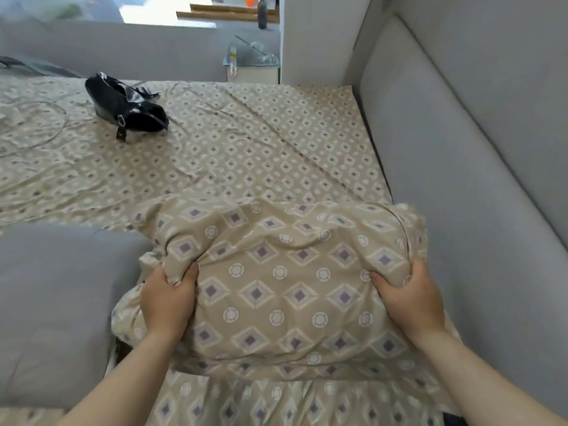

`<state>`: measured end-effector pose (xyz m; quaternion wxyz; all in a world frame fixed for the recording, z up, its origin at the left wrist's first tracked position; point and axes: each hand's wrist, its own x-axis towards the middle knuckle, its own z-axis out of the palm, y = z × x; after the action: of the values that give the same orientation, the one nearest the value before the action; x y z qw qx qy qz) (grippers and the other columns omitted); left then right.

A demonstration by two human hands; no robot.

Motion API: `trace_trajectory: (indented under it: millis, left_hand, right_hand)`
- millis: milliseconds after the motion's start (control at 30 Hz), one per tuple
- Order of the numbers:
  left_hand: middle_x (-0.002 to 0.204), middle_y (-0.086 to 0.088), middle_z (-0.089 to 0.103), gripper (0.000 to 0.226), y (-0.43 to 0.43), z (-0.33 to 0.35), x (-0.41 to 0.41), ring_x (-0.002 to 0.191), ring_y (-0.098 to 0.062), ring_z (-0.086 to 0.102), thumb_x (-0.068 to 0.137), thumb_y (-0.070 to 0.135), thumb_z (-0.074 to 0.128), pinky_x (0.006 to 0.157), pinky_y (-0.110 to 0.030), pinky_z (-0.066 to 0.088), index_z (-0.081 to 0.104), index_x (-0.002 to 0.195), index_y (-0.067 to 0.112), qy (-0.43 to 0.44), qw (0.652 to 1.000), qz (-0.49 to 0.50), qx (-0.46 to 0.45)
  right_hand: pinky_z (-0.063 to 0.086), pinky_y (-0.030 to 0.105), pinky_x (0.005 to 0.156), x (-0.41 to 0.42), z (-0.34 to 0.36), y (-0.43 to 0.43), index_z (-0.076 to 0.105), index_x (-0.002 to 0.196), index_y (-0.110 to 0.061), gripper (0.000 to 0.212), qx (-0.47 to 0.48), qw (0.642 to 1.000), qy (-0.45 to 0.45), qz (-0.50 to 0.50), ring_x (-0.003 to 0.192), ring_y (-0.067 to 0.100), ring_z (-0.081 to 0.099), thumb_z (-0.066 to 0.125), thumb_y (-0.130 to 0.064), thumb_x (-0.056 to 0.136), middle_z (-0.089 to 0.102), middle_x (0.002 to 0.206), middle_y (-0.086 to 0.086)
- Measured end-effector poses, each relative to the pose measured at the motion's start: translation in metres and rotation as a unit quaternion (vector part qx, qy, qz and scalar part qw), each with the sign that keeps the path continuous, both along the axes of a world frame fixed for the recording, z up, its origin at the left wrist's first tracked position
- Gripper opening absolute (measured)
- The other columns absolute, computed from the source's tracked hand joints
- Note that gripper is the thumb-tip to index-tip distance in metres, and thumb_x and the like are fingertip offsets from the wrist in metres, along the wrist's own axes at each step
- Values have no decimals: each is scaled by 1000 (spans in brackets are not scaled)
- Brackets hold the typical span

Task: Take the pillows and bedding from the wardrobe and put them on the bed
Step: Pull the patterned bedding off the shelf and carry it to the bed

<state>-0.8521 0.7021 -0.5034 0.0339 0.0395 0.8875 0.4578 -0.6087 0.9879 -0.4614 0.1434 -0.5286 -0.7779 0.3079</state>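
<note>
A beige pillow [276, 281] with purple diamonds and white circles lies on the bed [246, 149], near the grey padded headboard [461, 179] on the right. My left hand [167, 302] grips a bunch of the pillow's cover at its left side. Over on its right side, my right hand [408, 298] pinches the cover. The sheet on the bed has the same beige pattern. A plain grey pillow [55, 302] lies just left of the patterned one, touching it.
A black shiny handbag [123, 106] lies on the far left part of the bed, with a thin cable [46, 130] looped beside it. A white bedside stand [252, 72] with clear plastic items is beyond the bed's far edge.
</note>
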Motion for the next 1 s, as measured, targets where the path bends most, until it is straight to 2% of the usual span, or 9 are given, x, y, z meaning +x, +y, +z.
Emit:
trace_trajectory:
  millis: [67, 233, 333, 433, 500, 633, 733, 833, 1000]
  left_hand:
    - [84, -1, 65, 38, -5, -36, -9, 79, -25, 58, 80, 53, 58, 70, -39, 44, 65, 92, 18, -11, 1000, 5, -26]
    - [77, -1, 60, 20, -22, -107, -26, 76, -28, 55, 86, 42, 62, 68, -39, 41, 58, 85, 22, -25, 997, -2, -75]
    - [80, -5, 63, 30, -38, -143, -30, 76, -33, 56, 82, 52, 55, 70, -42, 45, 58, 86, 22, -47, 991, 0, -128]
    - [97, -11, 67, 46, -61, -176, -22, 91, -38, 61, 81, 57, 56, 80, -47, 49, 61, 104, 18, -134, 974, 15, -182]
    - [103, -12, 68, 54, -69, -187, -20, 96, -39, 61, 79, 61, 56, 84, -48, 48, 61, 110, 18, -164, 969, 9, -182]
    - [110, -19, 63, 72, -61, -182, -32, 103, -44, 56, 74, 68, 58, 86, -50, 45, 57, 116, 10, -181, 954, 25, -237]
    - [125, -24, 53, 92, -55, -168, -35, 116, -45, 47, 69, 70, 62, 94, -54, 40, 46, 126, 0, -193, 942, 48, -271]
    - [129, -19, 54, 88, -44, -139, -38, 120, -41, 49, 69, 70, 63, 96, -52, 42, 47, 129, 7, -138, 962, -13, -235]
    - [152, -2, 38, 81, -6, -55, -51, 139, -23, 34, 82, 61, 57, 110, -44, 32, 33, 148, 19, -109, 982, -128, -90]
  right_hand:
    - [48, 41, 79, -9, -42, -5, 49, 117, -17, 69, -30, 999, -22, -7, 99, 35, 60, 72, -60, 68, 61, 105, 5]
    - [42, 36, 70, -24, -136, -28, 47, 105, -17, 63, -85, 995, -43, -14, 87, 29, 58, 74, -59, 68, 55, 91, 0]
    - [44, 36, 71, -29, -176, -43, 46, 107, -16, 65, -103, 993, -53, -7, 90, 30, 59, 73, -61, 68, 56, 96, -1]
    - [47, 38, 76, -30, -195, -49, 45, 112, -16, 71, -120, 989, -91, 4, 96, 32, 60, 71, -64, 67, 59, 105, 6]
    - [47, 39, 78, -29, -202, -49, 45, 114, -16, 76, -120, 987, -109, 8, 99, 33, 59, 71, -67, 65, 59, 107, 8]
    - [45, 43, 91, -33, -201, -48, 43, 123, -11, 88, -102, 985, -139, -3, 111, 34, 55, 69, -69, 63, 57, 119, 12]
    - [35, 45, 107, -38, -189, -50, 31, 142, -7, 101, -70, 980, -185, 9, 131, 35, 41, 64, -68, 69, 43, 141, 17]
    - [27, 44, 114, -56, -159, -50, 18, 149, -9, 99, -56, 983, -169, 52, 141, 33, 27, 58, -65, 77, 27, 153, 17]
    - [27, 41, 115, -98, -76, -50, 28, 146, -17, 80, -40, 992, -44, 112, 141, 22, 27, 59, -54, 83, 32, 152, 3]
